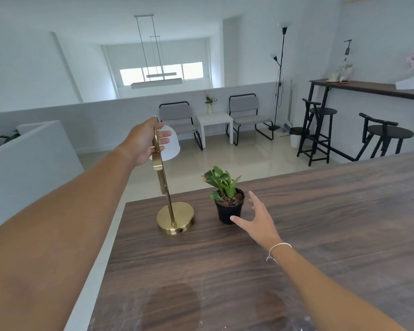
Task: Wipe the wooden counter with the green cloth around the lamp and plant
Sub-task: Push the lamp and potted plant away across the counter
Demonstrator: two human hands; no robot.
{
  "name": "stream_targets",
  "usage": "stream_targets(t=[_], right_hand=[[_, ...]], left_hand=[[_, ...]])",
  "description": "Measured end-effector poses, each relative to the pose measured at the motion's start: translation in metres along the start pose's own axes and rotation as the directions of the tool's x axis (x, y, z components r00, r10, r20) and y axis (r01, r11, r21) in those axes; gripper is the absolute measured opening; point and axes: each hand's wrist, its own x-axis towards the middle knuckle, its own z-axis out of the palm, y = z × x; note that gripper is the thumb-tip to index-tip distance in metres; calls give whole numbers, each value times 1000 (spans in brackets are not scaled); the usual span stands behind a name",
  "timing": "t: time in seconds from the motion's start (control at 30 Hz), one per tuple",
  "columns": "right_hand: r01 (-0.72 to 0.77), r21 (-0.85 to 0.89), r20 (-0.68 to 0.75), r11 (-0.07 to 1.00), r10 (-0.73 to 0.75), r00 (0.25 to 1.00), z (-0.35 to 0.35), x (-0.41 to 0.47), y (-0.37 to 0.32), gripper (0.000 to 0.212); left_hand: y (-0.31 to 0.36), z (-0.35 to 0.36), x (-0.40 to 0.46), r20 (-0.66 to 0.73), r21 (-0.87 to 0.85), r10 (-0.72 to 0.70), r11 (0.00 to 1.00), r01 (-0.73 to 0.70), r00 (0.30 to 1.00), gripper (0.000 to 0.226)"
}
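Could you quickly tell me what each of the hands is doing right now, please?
Left hand: closed around the upper arm of the brass lamp.
Right hand: open, fingers spread, empty, beside the potted plant.

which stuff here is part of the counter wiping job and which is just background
Job:
dark wooden counter
brass lamp with white shade, gripped by left hand
small green plant in black pot, right hand open beside it
(green cloth not in view)

Background:
grey chairs
white side table
black stools

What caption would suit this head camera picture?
Left hand grips the brass lamp; open right hand reaches the potted plant.
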Motion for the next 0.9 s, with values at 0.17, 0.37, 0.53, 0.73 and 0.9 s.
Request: stream_targets(t=[0.17,0.37,0.53,0.73,0.9], right_hand=[[8,-43,10,999,-7,1000,-26,-40,5,85],[38,-57,36,998,-36,999,-57,-99,15,77],[67,-82,57,994,-62,996,-73,-144,24,75],[95,-157,61,983,-86,994,-84,-197,30,72],[126,-253,50,959,-117,992,-93,-232,33,67]], left_hand=[[-5,-4,-44,-45,16,24,1000,-24,999,22],[-25,1,-117,-82,115,31,993,-21,996,41],[-52,12,-184,-53,168,4,986,5,999,47],[-80,18,-246,-52,166,-47,985,55,998,45],[-109,12,-287,-13,209,-55,976,56,998,46]])
